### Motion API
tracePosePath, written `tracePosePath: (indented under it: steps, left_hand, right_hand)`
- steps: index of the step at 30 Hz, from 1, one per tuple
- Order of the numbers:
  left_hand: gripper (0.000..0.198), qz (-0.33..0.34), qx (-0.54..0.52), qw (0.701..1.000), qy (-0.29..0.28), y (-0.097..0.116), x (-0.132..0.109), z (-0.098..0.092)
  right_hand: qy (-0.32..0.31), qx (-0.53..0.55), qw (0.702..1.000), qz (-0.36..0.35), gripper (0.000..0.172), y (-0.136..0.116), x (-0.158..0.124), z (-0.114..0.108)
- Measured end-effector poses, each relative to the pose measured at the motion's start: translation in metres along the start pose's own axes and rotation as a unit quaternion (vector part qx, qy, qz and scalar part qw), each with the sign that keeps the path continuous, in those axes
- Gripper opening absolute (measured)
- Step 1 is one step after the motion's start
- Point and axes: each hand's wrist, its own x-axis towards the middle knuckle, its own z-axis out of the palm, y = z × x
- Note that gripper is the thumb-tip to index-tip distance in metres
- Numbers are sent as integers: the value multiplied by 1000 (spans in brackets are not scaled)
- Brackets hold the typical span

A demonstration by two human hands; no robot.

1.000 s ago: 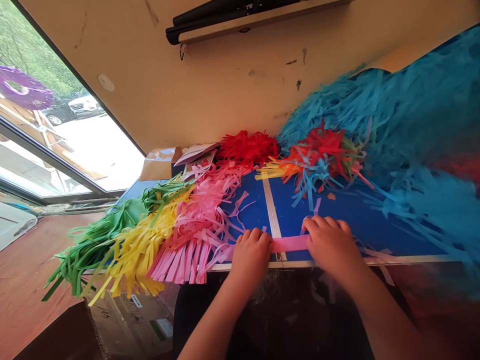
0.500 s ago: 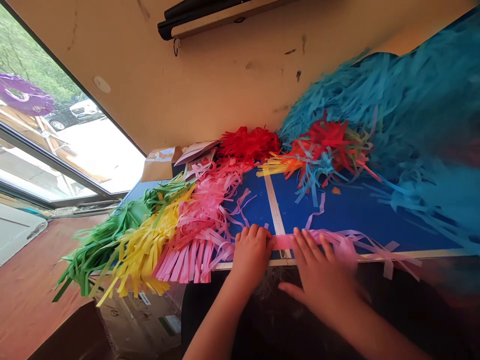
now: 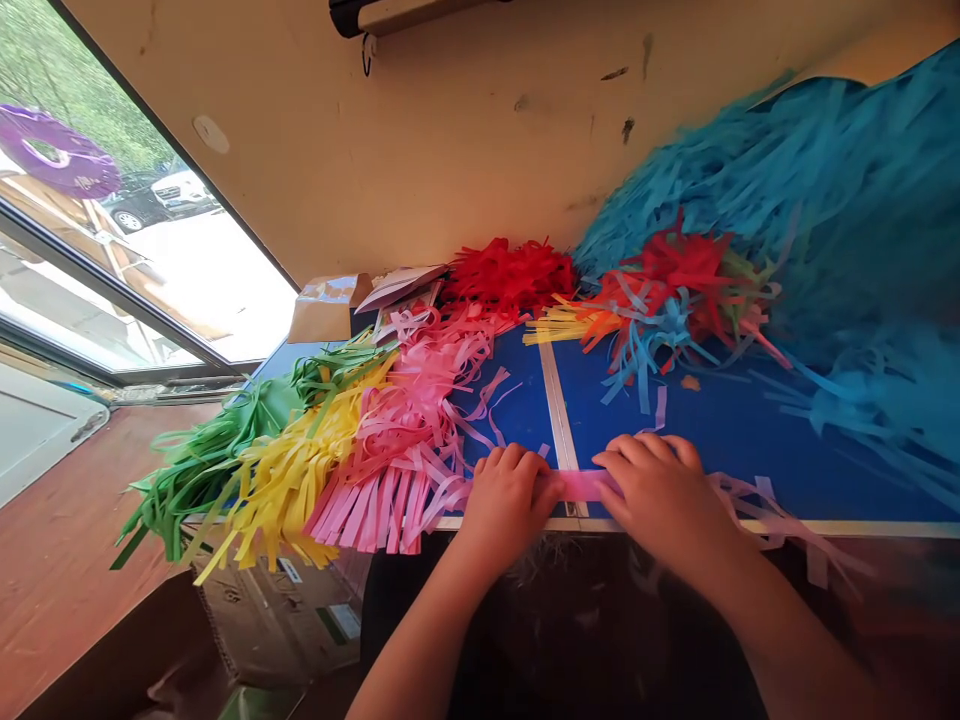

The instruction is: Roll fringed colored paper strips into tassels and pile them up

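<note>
"Where was the pink strip (image 3: 582,486)?"
"Along the near edge of the blue table (image 3: 750,450), between the two hands."
"And the grip?"
"The left hand (image 3: 508,500) was clamped on its left part, the right hand (image 3: 660,490) on its right."
"What lay around them?"
"Pink fringe (image 3: 420,400) just left, yellow fringe (image 3: 300,470) beyond it, and a blue heap (image 3: 750,190) far right."

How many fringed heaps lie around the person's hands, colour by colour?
Green heap: 1
Yellow heap: 1
Pink heap: 1
Red heap: 1
Blue heap: 1
Mixed-colour heap: 1
Total: 6, leaving out the pink strip between the left hand and the right hand.
</note>
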Motion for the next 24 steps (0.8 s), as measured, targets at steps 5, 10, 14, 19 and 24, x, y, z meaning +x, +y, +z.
tracePosePath:
  steps: [5,10,14,19,24]
  left_hand:
    - [14,23,-21,1000,4,-2,-2,1]
    - [12,63,-51,995,64,-3,-7,0]
    - [7,157,-16,986,60,-5,-12,0]
    - [16,219,68,972,59,-5,-13,4]
    - [18,201,74,975,59,-2,-13,5]
  right_hand:
    - [33,22,999,-32,24,6,-1,5]
    - [85,28,992,-91,22,2,-10,-2]
    - [81,60,982,-161,23,0,-24,0]
    - [54,93,981,-159,23,7,-34,7]
    - [38,118,984,-132,24,14,-30,10]
